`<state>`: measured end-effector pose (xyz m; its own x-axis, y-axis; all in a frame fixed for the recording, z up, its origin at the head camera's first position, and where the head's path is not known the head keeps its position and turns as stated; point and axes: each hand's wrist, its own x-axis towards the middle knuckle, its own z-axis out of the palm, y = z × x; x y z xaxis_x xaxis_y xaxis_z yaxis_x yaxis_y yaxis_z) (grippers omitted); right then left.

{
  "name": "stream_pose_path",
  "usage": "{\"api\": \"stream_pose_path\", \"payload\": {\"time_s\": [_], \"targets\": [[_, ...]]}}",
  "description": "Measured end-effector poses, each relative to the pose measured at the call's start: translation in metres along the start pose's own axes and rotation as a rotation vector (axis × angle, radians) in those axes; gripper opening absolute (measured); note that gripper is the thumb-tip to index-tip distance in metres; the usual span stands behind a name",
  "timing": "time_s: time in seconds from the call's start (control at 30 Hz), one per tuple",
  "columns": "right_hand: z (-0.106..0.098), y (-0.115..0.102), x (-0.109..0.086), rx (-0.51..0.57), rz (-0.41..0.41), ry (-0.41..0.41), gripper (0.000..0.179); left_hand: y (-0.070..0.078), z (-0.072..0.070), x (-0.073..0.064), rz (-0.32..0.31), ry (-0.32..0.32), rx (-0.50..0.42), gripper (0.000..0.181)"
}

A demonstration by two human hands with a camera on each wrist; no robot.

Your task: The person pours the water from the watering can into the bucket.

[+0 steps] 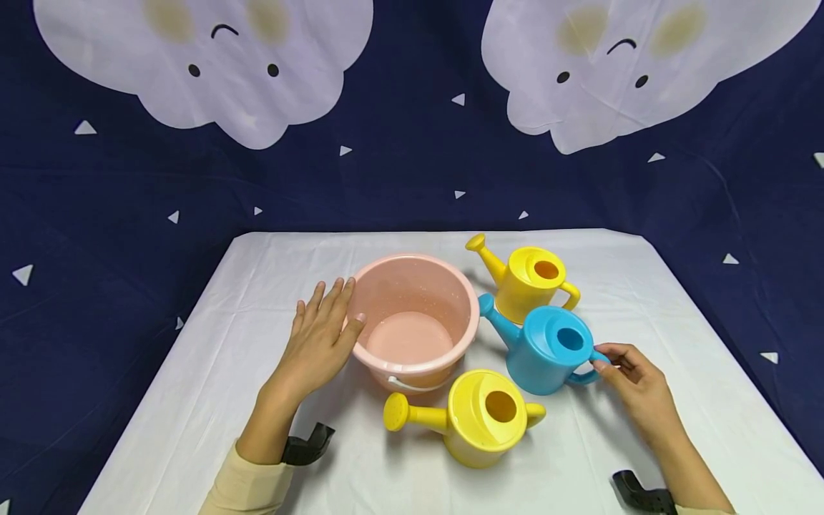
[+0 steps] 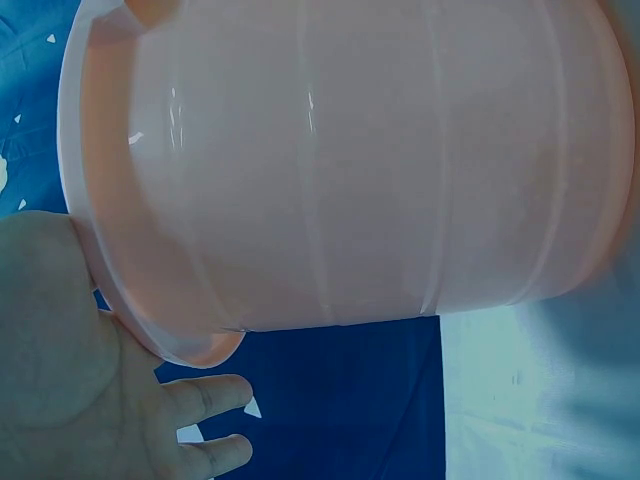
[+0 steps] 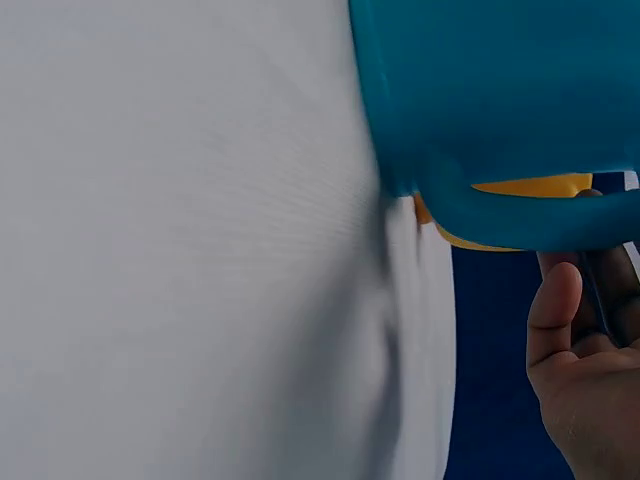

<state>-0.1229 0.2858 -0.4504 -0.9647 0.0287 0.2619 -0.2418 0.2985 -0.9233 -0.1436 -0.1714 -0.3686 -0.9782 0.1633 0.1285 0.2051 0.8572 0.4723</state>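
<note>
A pink bucket stands upright with its white handle hanging at the near side. My left hand, fingers straight, rests against the bucket's left rim; the left wrist view shows its palm beside the bucket wall. To the right of the bucket stands a blue watering can, its spout towards the rim. My right hand pinches the top of that can's handle between thumb and fingers. One yellow watering can is behind the blue one, another in front of the bucket.
A white cloth covers the table. Behind it hangs a dark blue curtain with clouds and small white triangles. Both yellow cans stand close to the blue can, their spouts pointing left.
</note>
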Motion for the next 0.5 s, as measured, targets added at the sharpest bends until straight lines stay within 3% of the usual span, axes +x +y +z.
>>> {"api": "stream_pose_path", "payload": {"time_s": [0.27,0.5], "targets": [[-0.006,-0.008,0.009,0.038,0.003,-0.013,0.024,0.0,-0.001,0.0,-0.001,-0.005,-0.004,0.062],[-0.013,-0.012,0.021,-0.161,0.022,-0.013,0.027,0.0,-0.001,0.0,-0.001,-0.013,-0.002,0.062]]}}
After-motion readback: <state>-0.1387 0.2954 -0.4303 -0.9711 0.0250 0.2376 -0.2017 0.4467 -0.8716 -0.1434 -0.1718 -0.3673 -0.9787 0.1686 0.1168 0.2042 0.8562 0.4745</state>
